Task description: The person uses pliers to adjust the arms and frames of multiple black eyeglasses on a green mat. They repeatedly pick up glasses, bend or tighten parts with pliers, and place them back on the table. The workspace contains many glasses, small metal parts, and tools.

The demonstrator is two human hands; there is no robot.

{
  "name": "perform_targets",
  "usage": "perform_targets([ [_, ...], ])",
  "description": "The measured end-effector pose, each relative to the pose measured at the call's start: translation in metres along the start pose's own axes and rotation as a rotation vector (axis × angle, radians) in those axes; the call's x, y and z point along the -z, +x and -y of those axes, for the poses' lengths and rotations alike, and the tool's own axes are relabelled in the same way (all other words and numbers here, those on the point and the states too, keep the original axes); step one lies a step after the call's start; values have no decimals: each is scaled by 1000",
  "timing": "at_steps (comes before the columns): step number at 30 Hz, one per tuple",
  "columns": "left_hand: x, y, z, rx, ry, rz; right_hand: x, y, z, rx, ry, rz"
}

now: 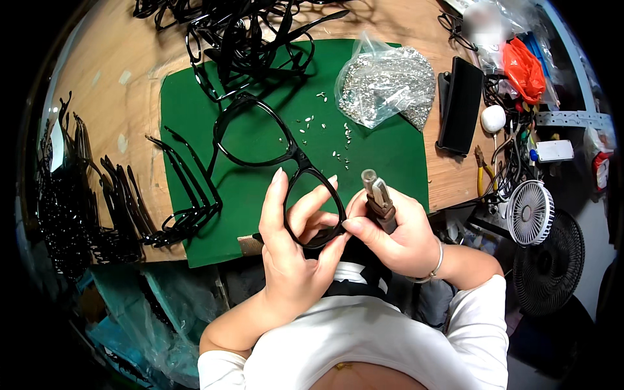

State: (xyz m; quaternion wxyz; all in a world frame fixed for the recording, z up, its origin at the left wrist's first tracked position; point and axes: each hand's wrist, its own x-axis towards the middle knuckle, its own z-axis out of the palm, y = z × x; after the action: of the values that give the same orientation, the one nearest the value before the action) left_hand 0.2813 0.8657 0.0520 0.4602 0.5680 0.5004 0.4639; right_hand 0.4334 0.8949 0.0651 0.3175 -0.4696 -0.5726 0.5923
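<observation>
A glossy black eyeglass frame (300, 158) without visible lenses is tilted above the green mat (247, 201). My left hand (289, 270) grips its nearer rim, with fingers passing through and around the opening. In my right hand (406, 240) is a short metal hand tool (380, 198) with a round end pointing up and away; its kind is unclear. My right thumb and forefinger meet the frame's near right corner, and what lies between them is hidden. Tiny silvery pieces (348, 133) are scattered on the mat beyond my hands. A clear bag (383, 84) full of such pieces rests at the mat's far right.
Black eyeglass frames (247, 39) are heaped at the back. More black frames (188, 224) lie at the mat's left edge, beside black temple arms (84, 195). On the right are a black case (460, 107), yellow-handled pliers (482, 172), cables and a white fan (530, 211).
</observation>
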Motion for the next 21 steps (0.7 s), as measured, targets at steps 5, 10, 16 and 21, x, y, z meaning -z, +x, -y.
perform_targets([
  [5, -4, 0, 1, -7, 6, -15, -1, 5, 6, -216, 383, 34],
  [10, 5, 6, -3, 42, -59, 111, 12, 17, 10, -386, 385, 275],
  [16, 18, 8, -11, 172, -315, 155, 9, 22, 22, -338, 392, 362],
  [21, 33, 6, -23, 186, -460, 127, 4, 24, 29, -351, 381, 440],
])
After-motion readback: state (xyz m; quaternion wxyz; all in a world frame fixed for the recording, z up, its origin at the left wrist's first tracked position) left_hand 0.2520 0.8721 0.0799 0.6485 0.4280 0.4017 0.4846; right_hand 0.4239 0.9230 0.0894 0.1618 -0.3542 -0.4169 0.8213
